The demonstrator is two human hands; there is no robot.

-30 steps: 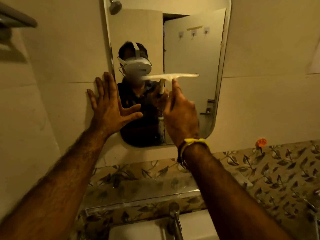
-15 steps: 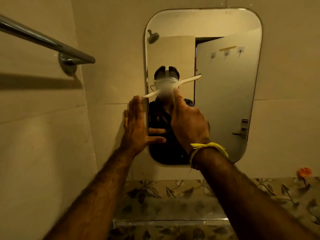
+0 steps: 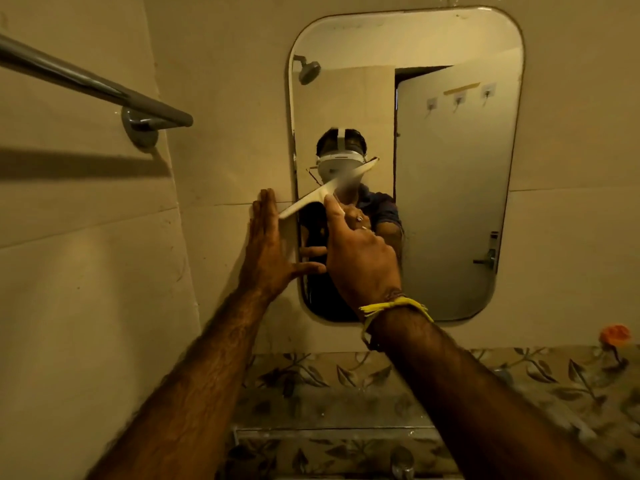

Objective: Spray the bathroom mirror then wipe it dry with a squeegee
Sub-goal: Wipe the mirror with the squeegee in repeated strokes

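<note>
White squeegee (image 3: 322,194) tilted across the left side of the mirror (image 3: 450,188), right hand (image 3: 360,261) wrapped tight around its handle, left hand (image 3: 268,251) flat and open on the wall by the mirror's edge, holding nothing, yellow wristband (image 3: 394,306), metal towel bar (image 3: 86,88) far left

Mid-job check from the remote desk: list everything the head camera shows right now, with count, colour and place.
Rounded rectangular wall mirror: one, silvery, upper centre-right wall.
White plastic squeegee: one, tilted against the mirror's left side.
Grey metal towel bar: one, upper left wall.
Floral patterned tile band: one, brown-green, below the mirror.
Small orange object: one, right edge; identity unclear.
Metal tap: one, bottom edge.
Yellow thread wristband: one, right wrist.
Left hand: flat, straddling the mirror's left edge.
Right hand: gripping the squeegee.
</note>
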